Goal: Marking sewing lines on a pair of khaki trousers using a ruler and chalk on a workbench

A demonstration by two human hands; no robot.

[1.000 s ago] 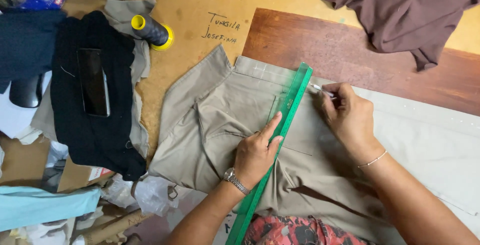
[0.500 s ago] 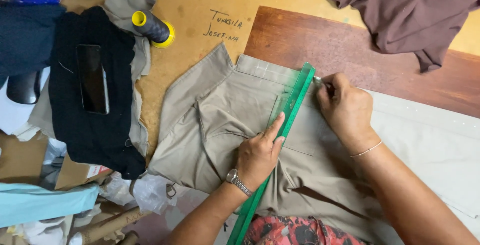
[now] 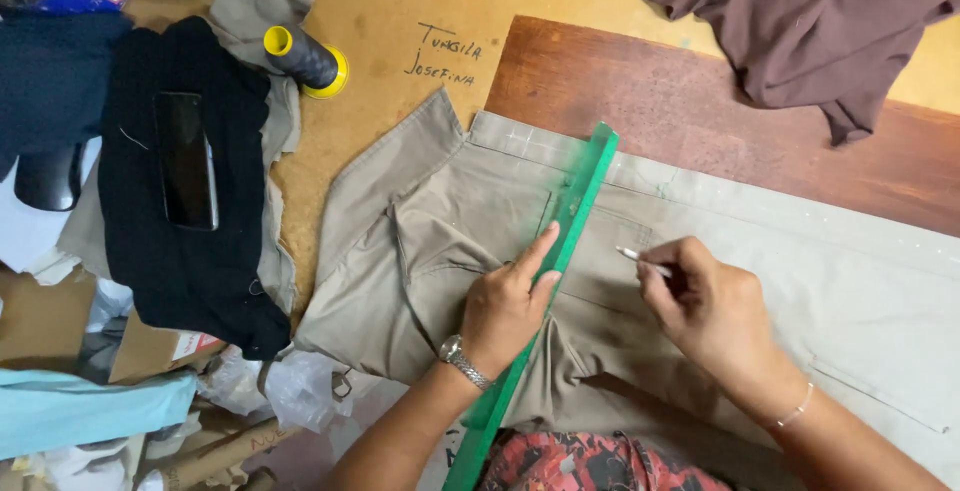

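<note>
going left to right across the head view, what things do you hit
black cloth → phone → thread cone → left hand → green ruler → chalk → right hand → brown cloth

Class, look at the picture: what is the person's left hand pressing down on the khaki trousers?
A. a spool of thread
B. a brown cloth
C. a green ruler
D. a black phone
C: the left hand lies flat on the green ruler, which runs across the khaki trousers.

left hand (image 3: pixel 510 301) flat, right hand (image 3: pixel 705 301) pinched
</note>
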